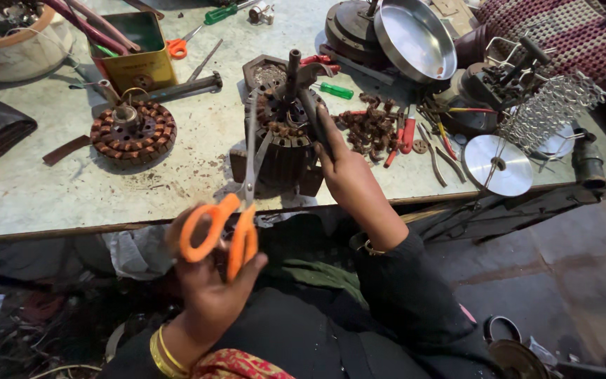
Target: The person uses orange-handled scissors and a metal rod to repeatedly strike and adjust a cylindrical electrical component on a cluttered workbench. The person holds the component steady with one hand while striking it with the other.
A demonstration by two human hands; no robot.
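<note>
Cluttered surface (198, 151) carried a motor stator (283, 144) at twelve o'clock, right hand (341, 168) gripping its rim, left hand (212, 281) clutching orange scissors (236, 210) pointing toward it.

Scissors (236, 210): glossy orange plastic grips, metal blades; stator (285, 137) dull rusty metal.

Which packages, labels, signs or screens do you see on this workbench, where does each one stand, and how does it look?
Yellow tin: far left part of the table, behind the copper-wound ring; rectangular open metal box, yellow sides, dark green inside, with rods and tools standing in it.
No clear labels, signs or screens are in view.
The left hand holds orange-handled scissors; neither bears a label that I can make out.
</note>
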